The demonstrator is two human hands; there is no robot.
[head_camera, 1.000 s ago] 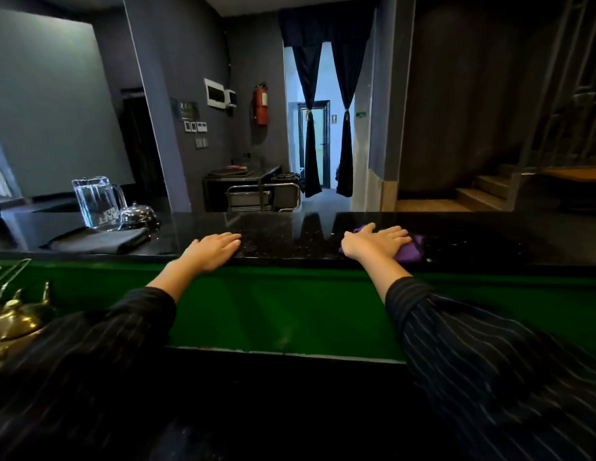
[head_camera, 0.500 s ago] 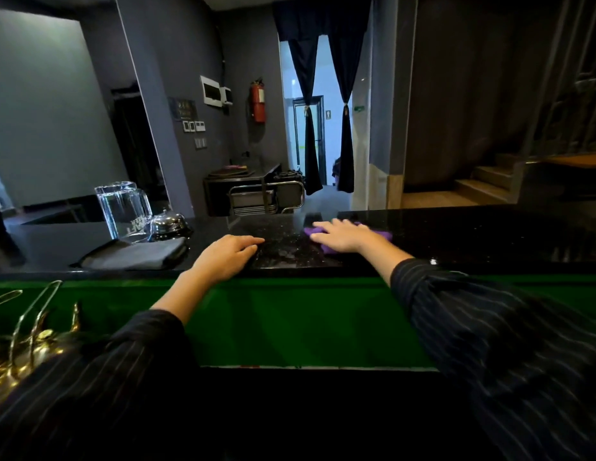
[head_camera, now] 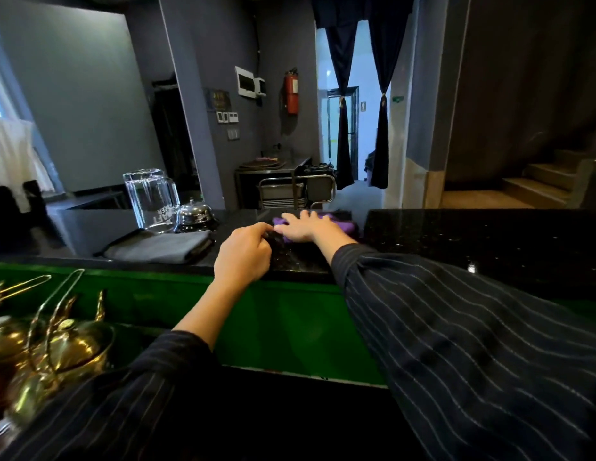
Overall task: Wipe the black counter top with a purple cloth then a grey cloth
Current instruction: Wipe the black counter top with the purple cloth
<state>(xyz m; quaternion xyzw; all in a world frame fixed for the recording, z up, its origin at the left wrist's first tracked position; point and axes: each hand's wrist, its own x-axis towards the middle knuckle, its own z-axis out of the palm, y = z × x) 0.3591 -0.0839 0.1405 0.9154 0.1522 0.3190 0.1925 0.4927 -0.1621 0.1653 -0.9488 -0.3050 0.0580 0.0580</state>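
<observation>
The black speckled counter top (head_camera: 473,237) runs across the middle of the view. My right hand (head_camera: 301,226) lies flat on the purple cloth (head_camera: 343,222) and presses it onto the counter near the far edge. Most of the cloth is hidden under the hand. My left hand (head_camera: 243,254) rests on the counter's near edge just left of it, fingers curled and holding nothing. A folded grey cloth (head_camera: 156,246) lies on the counter to the left.
An upturned glass jug (head_camera: 151,197) and a chrome call bell (head_camera: 194,214) stand behind the grey cloth. Brass teapots (head_camera: 57,347) sit at the lower left below the green counter front (head_camera: 290,324). A metal trolley (head_camera: 290,191) and a doorway lie beyond.
My right hand has slid the purple cloth leftward along the counter, toward my left hand. My left hand stayed on the near edge and curled its fingers.
</observation>
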